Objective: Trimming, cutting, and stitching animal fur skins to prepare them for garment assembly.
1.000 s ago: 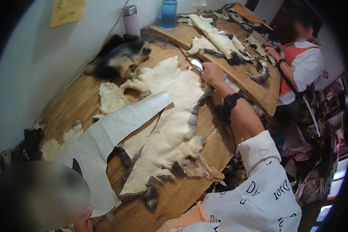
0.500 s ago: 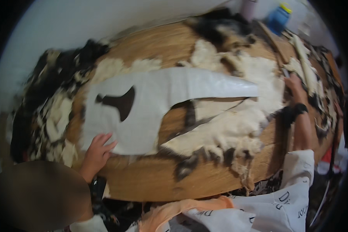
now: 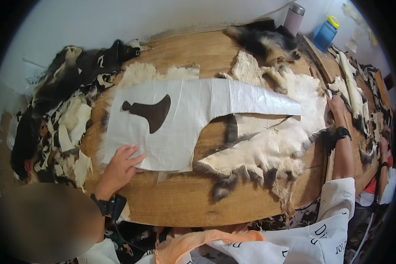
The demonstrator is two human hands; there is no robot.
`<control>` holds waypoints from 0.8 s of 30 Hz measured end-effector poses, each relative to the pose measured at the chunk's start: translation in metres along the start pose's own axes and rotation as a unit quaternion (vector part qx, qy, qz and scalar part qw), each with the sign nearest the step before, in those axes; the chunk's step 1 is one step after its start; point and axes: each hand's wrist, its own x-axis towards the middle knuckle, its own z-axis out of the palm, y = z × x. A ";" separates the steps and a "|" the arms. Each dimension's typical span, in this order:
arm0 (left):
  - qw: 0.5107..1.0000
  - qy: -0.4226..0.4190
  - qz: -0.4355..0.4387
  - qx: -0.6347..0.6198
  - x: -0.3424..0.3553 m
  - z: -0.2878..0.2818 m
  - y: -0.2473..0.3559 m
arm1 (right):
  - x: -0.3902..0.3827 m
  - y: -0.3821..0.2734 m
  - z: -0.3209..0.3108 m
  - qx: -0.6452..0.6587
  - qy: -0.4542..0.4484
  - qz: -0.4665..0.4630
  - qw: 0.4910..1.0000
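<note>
My left hand rests with fingers spread on the lower left edge of a white pattern sheet. The sheet has a broad body and a long arm tapering to the right, and lies over pale-sided fur pelts. On it sits a flat dark brown piece with a knobbed neck and a flared, curved end. At the table's right side, my right hand is closed beside a wooden strip, with a small pale tip showing at its fingers; the rest of what it holds is hidden.
Fur scraps heap along the left of the wooden table. A dark fur, a pink flask and a blue bottle with yellow lid stand or lie at the back. Strips crowd the right; another person's arm shows there.
The view has shifted and sharpened, so the table's things appear slightly displaced. My left hand stays on the sheet's edge, and my right hand stays closed at the right side.
</note>
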 end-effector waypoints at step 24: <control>0.983 0.077 -0.107 0.127 0.213 0.048 0.036 | -0.064 -0.138 -0.103 0.235 0.032 -0.278 0.931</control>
